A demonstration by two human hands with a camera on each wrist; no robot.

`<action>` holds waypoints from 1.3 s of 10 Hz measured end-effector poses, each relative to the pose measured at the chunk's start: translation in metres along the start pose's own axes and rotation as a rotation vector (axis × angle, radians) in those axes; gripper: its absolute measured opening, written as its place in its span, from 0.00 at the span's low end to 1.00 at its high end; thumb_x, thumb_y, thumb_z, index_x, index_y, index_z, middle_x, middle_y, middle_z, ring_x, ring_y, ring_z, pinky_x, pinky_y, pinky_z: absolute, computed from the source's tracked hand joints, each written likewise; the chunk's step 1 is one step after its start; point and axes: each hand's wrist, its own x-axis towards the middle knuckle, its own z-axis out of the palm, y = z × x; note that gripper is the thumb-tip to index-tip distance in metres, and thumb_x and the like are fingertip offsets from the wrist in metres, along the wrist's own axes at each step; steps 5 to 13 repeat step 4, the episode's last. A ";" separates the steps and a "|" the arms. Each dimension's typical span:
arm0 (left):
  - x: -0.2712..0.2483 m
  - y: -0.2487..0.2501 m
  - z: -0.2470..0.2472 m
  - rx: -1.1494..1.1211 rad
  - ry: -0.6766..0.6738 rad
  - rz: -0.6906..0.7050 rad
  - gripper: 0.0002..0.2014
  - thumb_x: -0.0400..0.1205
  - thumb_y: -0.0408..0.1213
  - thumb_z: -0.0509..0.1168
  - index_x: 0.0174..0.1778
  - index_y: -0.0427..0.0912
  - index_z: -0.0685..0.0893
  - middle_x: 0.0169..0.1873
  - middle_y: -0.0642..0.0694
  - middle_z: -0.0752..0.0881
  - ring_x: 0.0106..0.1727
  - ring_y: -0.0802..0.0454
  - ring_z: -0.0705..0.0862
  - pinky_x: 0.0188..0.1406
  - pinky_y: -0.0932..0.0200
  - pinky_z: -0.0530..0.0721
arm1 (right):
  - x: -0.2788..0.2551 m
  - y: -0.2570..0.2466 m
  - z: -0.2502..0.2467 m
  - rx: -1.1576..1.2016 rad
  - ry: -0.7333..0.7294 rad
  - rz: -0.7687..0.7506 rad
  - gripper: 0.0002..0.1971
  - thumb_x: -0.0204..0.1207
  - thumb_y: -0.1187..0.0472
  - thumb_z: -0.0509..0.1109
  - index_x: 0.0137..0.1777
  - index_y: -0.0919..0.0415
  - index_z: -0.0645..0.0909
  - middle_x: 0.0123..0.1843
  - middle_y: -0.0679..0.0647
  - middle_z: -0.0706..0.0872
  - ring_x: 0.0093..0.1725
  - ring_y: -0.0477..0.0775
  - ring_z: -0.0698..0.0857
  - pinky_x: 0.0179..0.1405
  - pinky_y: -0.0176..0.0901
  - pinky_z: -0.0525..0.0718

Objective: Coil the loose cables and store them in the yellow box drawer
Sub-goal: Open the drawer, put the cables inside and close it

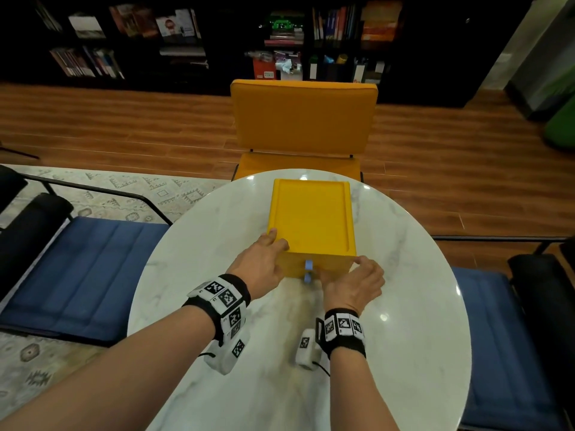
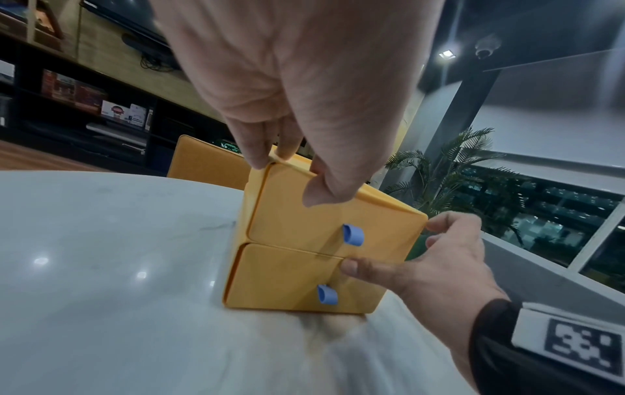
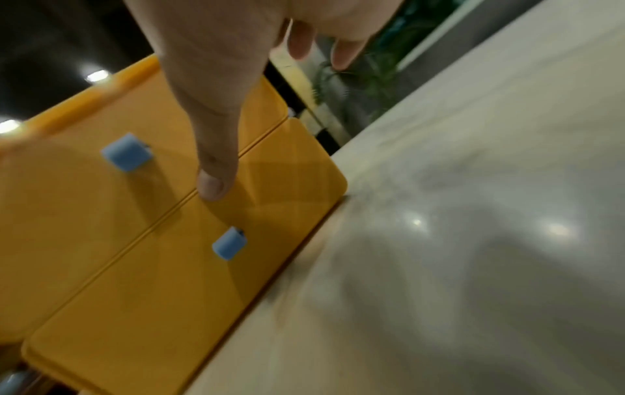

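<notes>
A yellow box (image 1: 311,213) with two drawers stands on the round marble table (image 1: 217,384). Both drawers sit flush in the box (image 2: 297,272), each with a blue tab: the upper tab (image 2: 353,235) and the lower tab (image 2: 327,294). My left hand (image 1: 264,259) holds the box's top front left corner, fingers over the top edge and thumb on the upper drawer front. My right hand (image 1: 351,281) grips the front right corner; its thumb (image 3: 211,184) presses on the seam between the drawers. No cable is in view.
A yellow chair (image 1: 303,119) stands right behind the table. Blue-cushioned chairs flank it at the left (image 1: 77,275) and right (image 1: 504,337). Dark bookshelves (image 1: 186,35) line the far wall across the wooden floor. A patterned rug lies at the left.
</notes>
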 end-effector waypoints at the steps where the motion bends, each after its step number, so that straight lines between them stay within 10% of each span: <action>1: 0.000 -0.001 -0.002 -0.011 -0.007 -0.001 0.23 0.82 0.32 0.63 0.75 0.46 0.76 0.89 0.37 0.59 0.87 0.39 0.64 0.71 0.43 0.78 | 0.007 0.005 0.001 0.132 -0.113 0.145 0.62 0.48 0.48 0.92 0.79 0.55 0.60 0.78 0.64 0.70 0.75 0.67 0.71 0.68 0.67 0.75; 2: 0.001 -0.001 -0.005 -0.011 -0.011 0.007 0.24 0.82 0.33 0.64 0.75 0.47 0.76 0.89 0.38 0.59 0.86 0.40 0.67 0.69 0.44 0.79 | 0.006 0.013 -0.004 0.152 -0.376 0.151 0.63 0.48 0.35 0.86 0.82 0.46 0.56 0.76 0.59 0.73 0.75 0.64 0.74 0.71 0.66 0.79; 4: -0.036 -0.030 -0.004 -0.223 0.009 0.016 0.36 0.84 0.39 0.66 0.88 0.55 0.59 0.90 0.44 0.57 0.85 0.46 0.67 0.79 0.55 0.71 | -0.023 0.063 -0.059 -0.027 -0.581 0.117 0.50 0.68 0.47 0.82 0.85 0.52 0.56 0.77 0.50 0.72 0.79 0.57 0.67 0.79 0.55 0.71; 13: -0.036 -0.030 -0.004 -0.223 0.009 0.016 0.36 0.84 0.39 0.66 0.88 0.55 0.59 0.90 0.44 0.57 0.85 0.46 0.67 0.79 0.55 0.71 | -0.023 0.063 -0.059 -0.027 -0.581 0.117 0.50 0.68 0.47 0.82 0.85 0.52 0.56 0.77 0.50 0.72 0.79 0.57 0.67 0.79 0.55 0.71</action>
